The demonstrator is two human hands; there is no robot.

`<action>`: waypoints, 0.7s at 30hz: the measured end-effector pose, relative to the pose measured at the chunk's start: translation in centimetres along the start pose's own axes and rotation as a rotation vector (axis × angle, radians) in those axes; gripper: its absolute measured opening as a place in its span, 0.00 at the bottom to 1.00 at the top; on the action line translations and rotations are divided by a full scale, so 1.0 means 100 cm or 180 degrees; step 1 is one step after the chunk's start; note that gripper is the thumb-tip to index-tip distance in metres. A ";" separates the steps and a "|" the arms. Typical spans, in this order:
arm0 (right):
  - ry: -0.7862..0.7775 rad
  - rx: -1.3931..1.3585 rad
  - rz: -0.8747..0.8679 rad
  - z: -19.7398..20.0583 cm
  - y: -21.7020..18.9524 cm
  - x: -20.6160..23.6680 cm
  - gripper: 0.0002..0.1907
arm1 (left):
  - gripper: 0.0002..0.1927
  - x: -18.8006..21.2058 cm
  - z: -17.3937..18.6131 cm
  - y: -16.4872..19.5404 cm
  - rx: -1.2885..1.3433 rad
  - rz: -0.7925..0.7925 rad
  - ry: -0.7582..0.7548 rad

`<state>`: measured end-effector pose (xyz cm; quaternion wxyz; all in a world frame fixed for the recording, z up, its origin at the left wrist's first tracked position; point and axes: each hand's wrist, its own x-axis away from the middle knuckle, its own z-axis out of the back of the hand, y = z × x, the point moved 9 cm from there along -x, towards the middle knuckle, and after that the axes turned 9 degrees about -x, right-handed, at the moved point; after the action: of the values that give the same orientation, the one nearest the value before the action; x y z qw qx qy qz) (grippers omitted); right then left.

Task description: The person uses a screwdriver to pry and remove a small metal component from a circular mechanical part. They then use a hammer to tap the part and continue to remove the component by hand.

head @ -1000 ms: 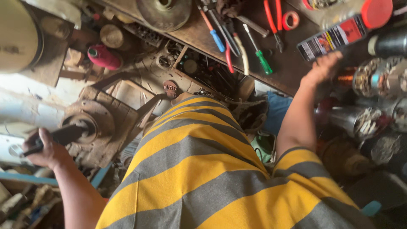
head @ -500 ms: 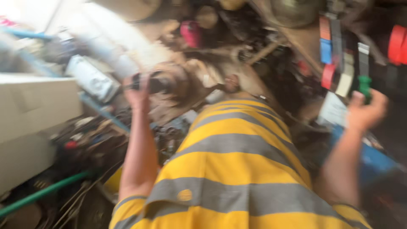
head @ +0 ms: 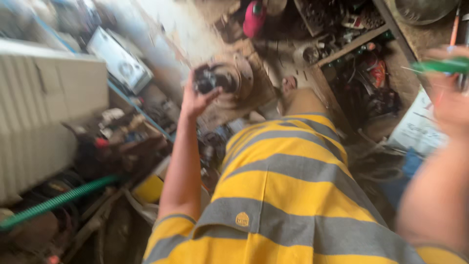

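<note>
A green ribbed hose [head: 58, 200] and a white box [head: 119, 61] lie off to your left, with a cluttered shelf [head: 356, 44] ahead. Your left hand [head: 195, 100] is closed round a dark handle [head: 205, 80] just in front of the rusty round machine part [head: 234, 83]. Your right hand [head: 449, 93], blurred, grips a green-handled screwdriver [head: 439, 66] near the shelf's right edge.

Cluttered floor [head: 195, 29], pale and dusty. A green ribbed hose [head: 58, 200] lies across it at left. A round metal machine part [head: 234, 80] sits nearer the middle.
</note>
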<state>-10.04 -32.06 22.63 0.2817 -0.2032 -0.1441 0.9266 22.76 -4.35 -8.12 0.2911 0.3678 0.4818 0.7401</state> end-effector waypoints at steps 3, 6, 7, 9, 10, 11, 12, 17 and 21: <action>-0.0072 -0.0761 0.0871 -0.072 -0.061 -0.038 0.10 | 0.40 0.004 0.008 0.012 -0.0364 0.0058 0.0114; -0.0485 -0.2070 0.1506 -0.169 -0.092 -0.058 0.15 | 0.39 0.009 0.008 0.026 -0.0616 0.0072 0.0196; -0.0842 -0.1995 0.1537 -0.208 -0.099 -0.063 0.19 | 0.38 0.009 0.009 0.023 -0.0535 0.0271 0.0194; -0.0992 -0.2553 0.1389 -0.258 -0.107 -0.074 0.21 | 0.36 0.009 0.009 0.024 -0.0527 0.0341 0.0229; -0.1108 -0.2586 0.1426 -0.279 -0.112 -0.079 0.21 | 0.35 0.010 0.009 0.027 -0.0602 0.0211 0.0257; -0.1213 -0.2631 0.1465 -0.298 -0.118 -0.083 0.21 | 0.35 0.011 0.009 0.029 -0.0694 0.0082 0.0285; -0.1329 -0.2687 0.1494 -0.315 -0.122 -0.086 0.21 | 0.34 0.012 0.010 0.029 -0.0668 -0.0004 0.0330; -0.1696 -0.2686 0.1650 -0.365 -0.132 -0.084 0.21 | 0.32 0.022 0.007 0.016 -0.0613 -0.0041 0.0381; -0.1715 -0.2770 0.1593 -0.367 -0.131 -0.083 0.21 | 0.32 0.022 0.007 0.015 -0.0520 -0.0084 0.0416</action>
<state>19.10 -20.81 -2.14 -0.1027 -0.0849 -0.5268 0.8395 21.95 -2.81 -5.93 0.2978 0.2874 0.4426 0.7955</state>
